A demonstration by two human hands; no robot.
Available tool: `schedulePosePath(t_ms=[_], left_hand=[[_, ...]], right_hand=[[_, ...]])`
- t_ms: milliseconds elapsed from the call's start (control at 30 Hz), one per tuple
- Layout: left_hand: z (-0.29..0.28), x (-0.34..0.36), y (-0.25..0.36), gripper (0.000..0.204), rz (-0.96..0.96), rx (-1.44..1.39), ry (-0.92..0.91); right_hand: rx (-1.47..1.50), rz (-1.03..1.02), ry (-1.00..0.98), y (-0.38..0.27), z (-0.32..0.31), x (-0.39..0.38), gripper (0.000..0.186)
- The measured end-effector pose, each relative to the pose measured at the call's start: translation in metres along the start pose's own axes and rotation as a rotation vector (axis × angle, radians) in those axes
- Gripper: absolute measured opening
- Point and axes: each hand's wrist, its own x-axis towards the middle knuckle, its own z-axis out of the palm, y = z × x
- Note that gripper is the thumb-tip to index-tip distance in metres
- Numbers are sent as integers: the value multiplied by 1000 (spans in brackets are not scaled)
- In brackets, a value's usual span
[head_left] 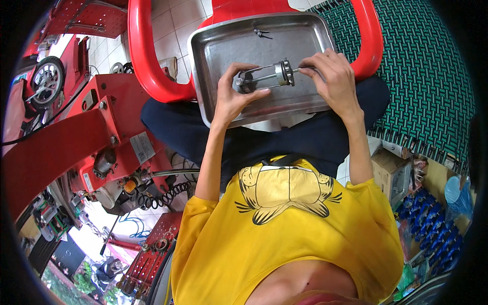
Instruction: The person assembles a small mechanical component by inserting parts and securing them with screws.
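Observation:
Over a shallow metal tray (218,46), my left hand (233,96) grips a metal assembly (264,76) by its left end, fingers above and thumb below. Thin parallel rods run along the assembly to a round block, and a dark toothed disc (288,72) sits at its right end. My right hand (331,76) has thumb and fingers pinched on a thin metal rod (299,70) that meets the middle of that disc. Whether the rod is a separate piece, I cannot tell. Several small bolts (262,33) lie at the far side of the tray.
The tray rests on a red plastic chair (137,46), whose arms curve round both sides. Red workshop machinery (96,117) with hoses stands close on my left. A green patterned mat or cover (417,66) spreads at right, with a cardboard box (389,173) below it.

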Motion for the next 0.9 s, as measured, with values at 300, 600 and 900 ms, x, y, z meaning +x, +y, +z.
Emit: schedulePosePath(t_ms=[300, 600, 900], left_hand=[[15, -2, -9, 59, 80, 160, 7], [11, 2, -14, 56, 147, 186, -60], [14, -1, 0, 54, -7, 266, -32]], right_hand=[[-125, -74, -62, -5, -7, 2, 14], [50, 15, -92, 2, -1, 3, 15], [42, 26, -135, 27, 16, -3, 16]])
